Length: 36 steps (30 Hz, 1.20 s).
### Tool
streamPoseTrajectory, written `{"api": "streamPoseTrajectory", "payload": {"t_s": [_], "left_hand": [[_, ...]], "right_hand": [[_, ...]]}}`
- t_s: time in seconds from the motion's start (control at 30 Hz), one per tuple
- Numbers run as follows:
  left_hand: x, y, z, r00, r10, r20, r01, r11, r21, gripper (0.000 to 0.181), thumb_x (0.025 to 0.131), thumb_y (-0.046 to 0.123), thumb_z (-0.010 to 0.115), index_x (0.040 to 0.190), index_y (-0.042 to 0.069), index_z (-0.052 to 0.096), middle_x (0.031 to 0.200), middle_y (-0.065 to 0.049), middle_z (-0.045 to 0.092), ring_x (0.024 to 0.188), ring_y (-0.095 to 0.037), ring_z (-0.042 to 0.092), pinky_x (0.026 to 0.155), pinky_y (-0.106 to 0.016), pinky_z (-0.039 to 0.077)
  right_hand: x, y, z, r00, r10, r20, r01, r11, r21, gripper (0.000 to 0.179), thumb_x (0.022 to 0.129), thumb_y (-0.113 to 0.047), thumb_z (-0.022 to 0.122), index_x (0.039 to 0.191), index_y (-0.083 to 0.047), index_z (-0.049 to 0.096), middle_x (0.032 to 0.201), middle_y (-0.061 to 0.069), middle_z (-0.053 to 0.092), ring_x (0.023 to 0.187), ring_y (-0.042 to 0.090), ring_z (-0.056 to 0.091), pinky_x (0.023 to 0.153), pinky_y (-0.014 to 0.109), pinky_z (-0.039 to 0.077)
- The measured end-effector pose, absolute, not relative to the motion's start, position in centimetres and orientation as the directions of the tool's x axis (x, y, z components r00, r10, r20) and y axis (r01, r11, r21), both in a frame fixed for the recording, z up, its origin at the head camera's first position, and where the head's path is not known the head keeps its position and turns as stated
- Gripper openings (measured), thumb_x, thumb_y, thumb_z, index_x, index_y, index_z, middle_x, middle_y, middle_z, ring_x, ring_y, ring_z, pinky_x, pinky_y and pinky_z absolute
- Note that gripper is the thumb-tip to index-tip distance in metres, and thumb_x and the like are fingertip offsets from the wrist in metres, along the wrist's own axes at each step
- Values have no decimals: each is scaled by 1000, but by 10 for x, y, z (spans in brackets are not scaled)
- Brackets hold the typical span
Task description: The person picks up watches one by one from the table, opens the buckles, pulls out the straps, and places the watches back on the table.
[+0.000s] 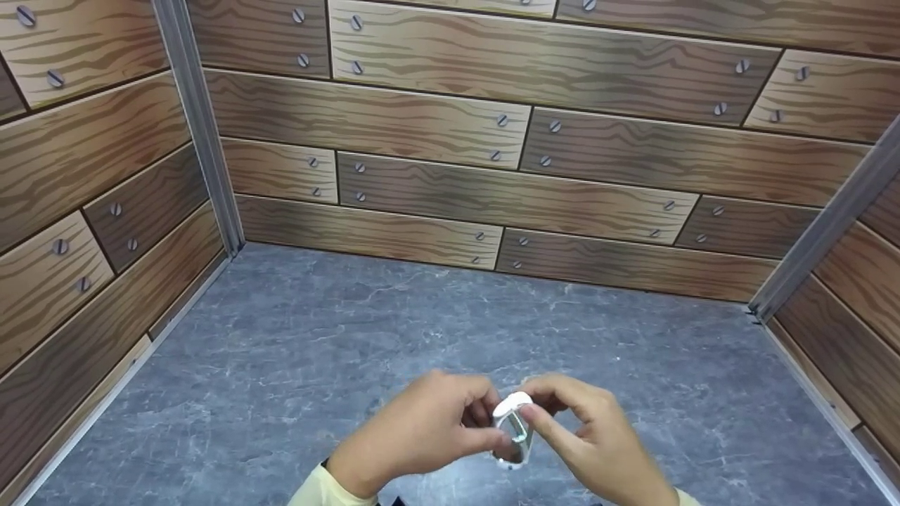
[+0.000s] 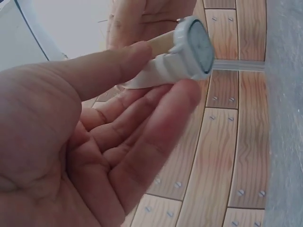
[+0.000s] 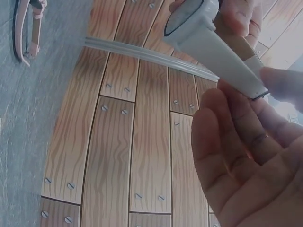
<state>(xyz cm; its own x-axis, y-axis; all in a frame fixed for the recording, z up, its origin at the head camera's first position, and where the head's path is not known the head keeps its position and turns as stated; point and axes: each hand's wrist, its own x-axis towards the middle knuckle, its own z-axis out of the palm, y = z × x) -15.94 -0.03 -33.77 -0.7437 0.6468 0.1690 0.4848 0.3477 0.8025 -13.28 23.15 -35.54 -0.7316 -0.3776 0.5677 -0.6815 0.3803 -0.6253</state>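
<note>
A white wristwatch (image 1: 512,403) is up off the grey tabletop, between both hands. Its round dial (image 2: 201,46) and white strap (image 2: 165,68) show in the left wrist view. My left hand (image 1: 425,425) pinches the strap close to the case, thumb on one side and a forefinger at the case's edge. My right hand (image 1: 598,436) grips the strap's end (image 3: 253,85) between thumb and fingertips. Seen from the head, the strap bends into a loop. Parts of it are hidden behind the fingers.
Grey marbled tabletop (image 1: 351,323) lies below the hands. Wood-plank panels (image 1: 436,133) with metal corner posts (image 1: 200,126) stand on three sides. A pink strap-like item (image 3: 34,33) lies on the tabletop in the right wrist view.
</note>
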Motion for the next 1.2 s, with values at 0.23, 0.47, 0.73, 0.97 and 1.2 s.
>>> {"api": "streamPoseTrajectory", "payload": {"t_s": [0.23, 0.47, 0.73, 0.97, 1.2], "left_hand": [[-160, -1, -338, -737, 651, 181, 527, 386, 757, 16, 97, 37, 74, 99, 22, 71, 85, 19, 69, 76, 5, 63, 71, -20, 53], [-159, 0, -336, -724, 652, 224, 577, 397, 714, 15, 97, 36, 74, 95, 21, 72, 81, 19, 69, 71, 5, 62, 67, -18, 52], [-159, 1, -336, -712, 669, 213, 612, 443, 655, 10, 96, 31, 76, 91, 22, 73, 81, 19, 70, 70, 8, 60, 66, -16, 51], [-159, 2, -337, -722, 667, 182, 604, 481, 635, 12, 93, 32, 79, 89, 22, 73, 75, 20, 67, 65, 7, 58, 62, -16, 50], [-160, 4, -340, -707, 680, 193, 645, 510, 569, 8, 95, 30, 77, 97, 22, 79, 65, 21, 58, 55, 5, 44, 56, -15, 42]], "right_hand": [[-134, 230, -360, -728, -442, 524, -678, 352, -645, 22, 100, -4, 66, 115, -20, 72, 96, -6, 73, 77, 11, 68, 68, 30, 58], [-136, 230, -361, -722, -446, 528, -683, 343, -645, 23, 99, -3, 68, 114, -20, 70, 96, -6, 73, 77, 12, 67, 68, 30, 58], [-139, 229, -365, -655, -483, 581, -752, 340, -565, 22, 95, 2, 71, 102, -19, 69, 92, -5, 70, 77, 10, 65, 65, 29, 57], [-139, 231, -363, -695, -471, 543, -712, 348, -610, 24, 100, 0, 65, 109, -21, 74, 98, -5, 73, 78, 11, 65, 66, 29, 56], [-140, 233, -365, -631, -516, 579, -773, 360, -522, 23, 96, -2, 71, 106, -22, 76, 93, -8, 74, 77, 6, 66, 65, 24, 56]]}}
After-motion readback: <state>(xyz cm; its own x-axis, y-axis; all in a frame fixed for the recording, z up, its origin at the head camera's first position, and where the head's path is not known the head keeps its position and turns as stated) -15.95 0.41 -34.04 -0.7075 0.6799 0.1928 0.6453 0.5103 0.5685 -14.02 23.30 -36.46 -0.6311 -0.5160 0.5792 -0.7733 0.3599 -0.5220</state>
